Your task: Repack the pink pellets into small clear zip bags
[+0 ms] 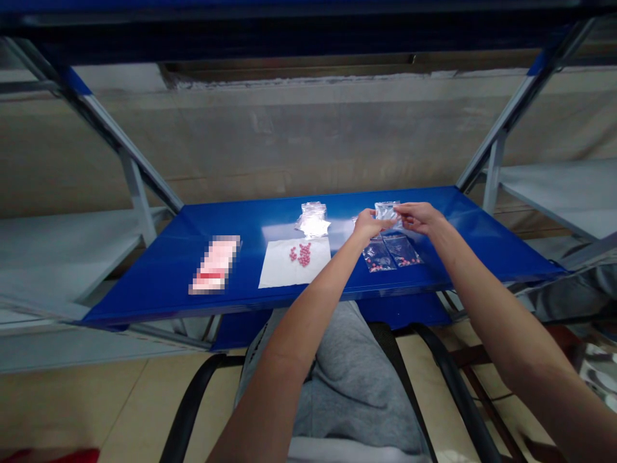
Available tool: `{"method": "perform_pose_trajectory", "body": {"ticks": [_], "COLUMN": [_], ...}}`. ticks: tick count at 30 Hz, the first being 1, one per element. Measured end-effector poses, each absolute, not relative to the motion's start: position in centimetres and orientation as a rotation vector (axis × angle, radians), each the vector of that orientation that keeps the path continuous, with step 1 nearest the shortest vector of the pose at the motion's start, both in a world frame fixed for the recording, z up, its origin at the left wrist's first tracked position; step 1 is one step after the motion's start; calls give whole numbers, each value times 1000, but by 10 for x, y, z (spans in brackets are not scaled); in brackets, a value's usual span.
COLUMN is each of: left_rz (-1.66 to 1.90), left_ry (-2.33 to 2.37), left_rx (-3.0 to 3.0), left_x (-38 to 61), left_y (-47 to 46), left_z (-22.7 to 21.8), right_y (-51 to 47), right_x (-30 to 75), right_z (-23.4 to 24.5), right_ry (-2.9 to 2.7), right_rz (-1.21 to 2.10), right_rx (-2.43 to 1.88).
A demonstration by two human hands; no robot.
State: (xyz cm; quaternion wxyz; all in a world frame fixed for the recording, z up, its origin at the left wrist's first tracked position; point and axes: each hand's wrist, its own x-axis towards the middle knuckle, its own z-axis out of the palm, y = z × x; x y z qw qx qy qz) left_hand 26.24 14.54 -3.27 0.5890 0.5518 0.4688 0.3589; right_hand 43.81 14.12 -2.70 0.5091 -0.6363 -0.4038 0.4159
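Both of my hands pinch one small clear plastic bag (387,211) just above the blue shelf (159,283). My left hand (369,225) grips its lower left edge and my right hand (419,217) grips its right edge. Below them lie two filled clear bags (391,253) with small pink beads inside. A white sheet (289,267) at the shelf's middle carries a loose pile of pink beads (301,254). A heap of empty clear bags (312,220) lies behind the sheet.
A pink and white packet (216,263), blurred out, lies on the left of the shelf. Grey metal uprights (137,193) flank the shelf, with a beige wall behind. My grey-trousered lap and black chair arms (193,399) are below.
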Motion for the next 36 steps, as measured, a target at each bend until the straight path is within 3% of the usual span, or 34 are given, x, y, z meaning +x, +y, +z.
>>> {"method": "perform_pose_trajectory", "body": {"ticks": [11,22,32,36], "left_rz": [674,426,543,646], "left_ry": [1335,1412,1309,1560], "left_rx": [1850,2387,2511,2383], "left_x": [258,255,219,157], "left_y": [164,136,127,152], "left_z": [-17,-11,-13,-13], "right_y": [164,169,148,142], "right_x": [443,436,423,404], "right_z": [-39,-41,-42,-32], "right_ry": [-1311,-1641,-1660,-1649], "right_rz": [585,228,80,65], "right_rx": [-1980,-2132,-2101,-1988]}}
